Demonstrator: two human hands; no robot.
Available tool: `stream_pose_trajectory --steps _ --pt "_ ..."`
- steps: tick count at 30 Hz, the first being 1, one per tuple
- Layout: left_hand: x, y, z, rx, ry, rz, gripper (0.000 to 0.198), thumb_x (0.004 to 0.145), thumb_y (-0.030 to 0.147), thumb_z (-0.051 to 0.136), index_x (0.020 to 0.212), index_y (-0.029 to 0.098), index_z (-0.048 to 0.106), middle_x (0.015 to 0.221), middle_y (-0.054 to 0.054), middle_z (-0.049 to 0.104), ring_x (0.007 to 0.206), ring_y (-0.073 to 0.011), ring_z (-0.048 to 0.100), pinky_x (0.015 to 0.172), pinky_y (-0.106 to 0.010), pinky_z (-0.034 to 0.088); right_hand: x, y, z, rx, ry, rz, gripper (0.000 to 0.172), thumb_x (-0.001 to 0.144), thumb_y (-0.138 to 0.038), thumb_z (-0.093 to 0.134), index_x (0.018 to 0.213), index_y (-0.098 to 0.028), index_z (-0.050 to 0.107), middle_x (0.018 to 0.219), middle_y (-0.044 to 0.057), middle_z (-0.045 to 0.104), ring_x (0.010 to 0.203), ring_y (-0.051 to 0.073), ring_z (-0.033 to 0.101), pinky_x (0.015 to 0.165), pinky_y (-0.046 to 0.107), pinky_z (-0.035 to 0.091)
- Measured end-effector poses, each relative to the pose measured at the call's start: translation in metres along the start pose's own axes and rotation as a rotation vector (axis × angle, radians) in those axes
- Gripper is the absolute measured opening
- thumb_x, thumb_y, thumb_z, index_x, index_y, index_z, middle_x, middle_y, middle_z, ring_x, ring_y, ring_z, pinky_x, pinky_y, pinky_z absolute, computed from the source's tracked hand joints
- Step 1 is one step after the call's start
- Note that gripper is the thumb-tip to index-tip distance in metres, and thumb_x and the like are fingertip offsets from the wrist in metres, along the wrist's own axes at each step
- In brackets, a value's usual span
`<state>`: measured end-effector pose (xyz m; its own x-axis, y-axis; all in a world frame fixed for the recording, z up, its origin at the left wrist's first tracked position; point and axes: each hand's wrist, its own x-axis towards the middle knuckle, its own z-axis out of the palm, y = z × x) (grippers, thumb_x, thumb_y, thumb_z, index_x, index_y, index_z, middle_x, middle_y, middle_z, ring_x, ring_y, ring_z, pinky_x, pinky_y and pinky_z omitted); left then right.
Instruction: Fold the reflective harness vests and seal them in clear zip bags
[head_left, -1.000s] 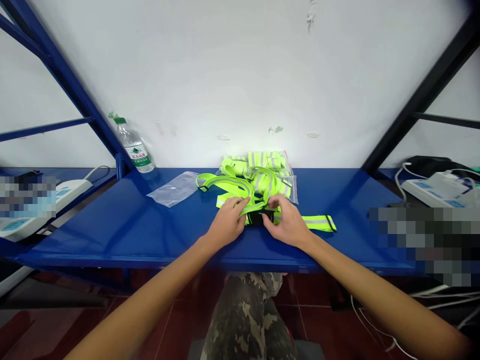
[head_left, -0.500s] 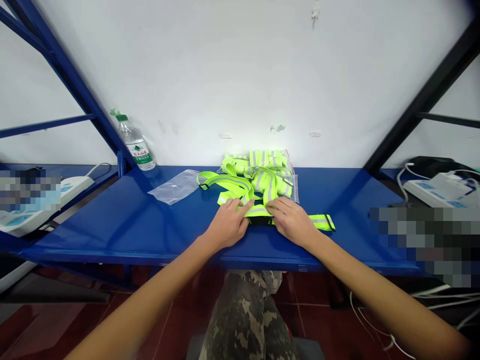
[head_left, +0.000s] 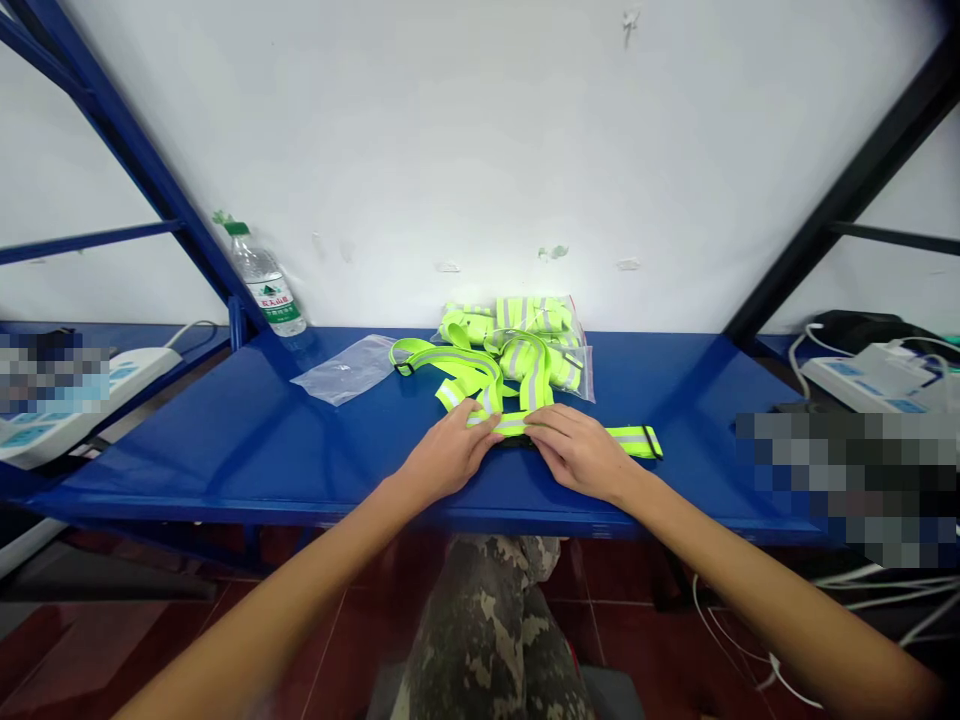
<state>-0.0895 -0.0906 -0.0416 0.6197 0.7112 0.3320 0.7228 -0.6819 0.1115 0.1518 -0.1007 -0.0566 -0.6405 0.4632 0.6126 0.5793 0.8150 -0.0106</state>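
A neon-yellow reflective strap harness (head_left: 514, 424) with grey stripes lies on the blue table. Its crosswise band runs between my hands. My left hand (head_left: 452, 450) is closed on that band's left part, fingertips pinching it. Opposite, my right hand (head_left: 576, 450) pinches the same band, and a tail with a black buckle (head_left: 651, 442) sticks out past it. A bit of black shows under the band. Two straps loop away behind my hands, the left one ending in a black slider (head_left: 403, 368). Part of the band is hidden by my fingers.
Behind the harness, clear bags of folded yellow reflective straps (head_left: 536, 318) lie near the wall. An empty clear plastic bag (head_left: 345, 370) lies to the left. A water bottle (head_left: 270, 285) leans at the back left. Power strips (head_left: 135, 375) and cables sit beyond the table's sides.
The band between my hands now lies flatter, covering most of the black part that showed below it. My right hand's fingers have shifted slightly left. The view has moved a little.
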Motion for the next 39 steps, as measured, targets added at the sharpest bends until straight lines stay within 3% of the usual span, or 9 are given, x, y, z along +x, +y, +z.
stream_pose_trajectory --steps 6,11,17,21,26,31,32,34,39 --pt "0.000 0.015 0.000 0.222 0.179 0.069 0.032 0.099 0.031 0.044 0.114 0.016 0.067 0.132 -0.015 0.057 0.131 -0.0336 0.045 0.106 -0.051 0.039 0.004 -0.002 -0.002 0.049 -0.051 0.020 0.021 0.096 -0.014 0.047 0.107 -0.013 0.065 0.105 0.013 0.068 0.101 0.024 0.062 0.088 0.041 0.056" --pt "0.006 0.043 -0.002 0.255 0.048 0.023 0.028 0.100 0.032 0.039 0.112 0.020 0.061 0.122 -0.011 0.062 0.109 -0.0285 0.055 0.085 -0.047 0.042 0.004 -0.005 -0.001 0.092 -0.115 0.065 0.024 0.096 -0.014 0.045 0.108 -0.014 0.065 0.105 0.013 0.068 0.100 0.024 0.062 0.087 0.041 0.056" --pt "0.007 0.040 0.002 0.250 -0.006 0.028 0.031 0.102 0.033 0.034 0.119 0.022 0.058 0.124 -0.008 0.061 0.108 -0.0263 0.055 0.081 -0.041 0.041 0.000 0.005 -0.023 0.180 -0.230 0.202 0.028 0.095 -0.022 0.050 0.118 -0.019 0.065 0.126 0.010 0.063 0.118 0.023 0.059 0.102 0.040 0.049" --pt "0.007 0.039 0.003 0.259 0.006 0.034 0.032 0.102 0.033 0.034 0.122 0.023 0.058 0.123 -0.008 0.061 0.108 -0.0259 0.055 0.082 -0.040 0.041 -0.009 0.025 -0.055 0.066 -0.452 0.366 0.027 0.093 -0.031 0.052 0.110 -0.017 0.068 0.115 0.012 0.067 0.107 0.026 0.063 0.095 0.041 0.050" --pt "0.008 0.041 0.002 0.269 0.004 0.036 0.034 0.102 0.032 0.035 0.130 0.026 0.055 0.121 -0.007 0.062 0.106 -0.0245 0.056 0.079 -0.037 0.041 -0.023 0.045 -0.076 -0.006 -0.695 0.588 0.049 0.086 -0.048 0.058 0.119 -0.012 0.066 0.117 0.015 0.066 0.105 0.030 0.064 0.088 0.038 0.049" --pt "0.009 0.038 0.004 0.283 -0.018 0.036 0.035 0.102 0.026 0.035 0.131 0.028 0.055 0.123 -0.007 0.061 0.107 -0.0240 0.056 0.078 -0.036 0.042 -0.012 0.055 -0.091 0.211 -0.918 0.788 0.034 0.077 -0.048 0.067 0.079 -0.014 0.068 0.076 0.008 0.068 0.065 0.019 0.061 0.057 0.029 0.040" --pt "0.009 0.037 0.004 0.285 -0.021 0.039 0.036 0.102 0.025 0.035 0.131 0.029 0.055 0.123 -0.007 0.061 0.107 -0.0241 0.056 0.078 -0.037 0.042 -0.010 0.057 -0.095 0.311 -0.915 0.814 0.033 0.075 -0.048 0.069 0.073 -0.015 0.067 0.068 0.005 0.065 0.060 0.016 0.057 0.054 0.028 0.038" --pt "0.008 0.037 0.006 0.287 -0.024 0.042 0.037 0.102 0.024 0.034 0.132 0.029 0.055 0.124 -0.007 0.060 0.107 -0.0244 0.056 0.079 -0.037 0.042 -0.008 0.062 -0.100 0.533 -0.776 0.894 0.032 0.068 -0.046 0.076 0.070 -0.015 0.066 0.061 0.001 0.061 0.055 0.012 0.052 0.052 0.025 0.038" --pt "0.010 0.038 0.008 0.258 -0.024 0.047 0.038 0.101 0.023 0.034 0.134 0.028 0.054 0.128 -0.007 0.059 0.112 -0.0249 0.055 0.084 -0.039 0.044 0.003 0.059 -0.092 1.016 -0.032 1.218 0.043 0.046 -0.030 0.091 0.081 -0.016 0.071 0.076 0.002 0.069 0.063 0.011 0.059 0.060 0.026 0.052"
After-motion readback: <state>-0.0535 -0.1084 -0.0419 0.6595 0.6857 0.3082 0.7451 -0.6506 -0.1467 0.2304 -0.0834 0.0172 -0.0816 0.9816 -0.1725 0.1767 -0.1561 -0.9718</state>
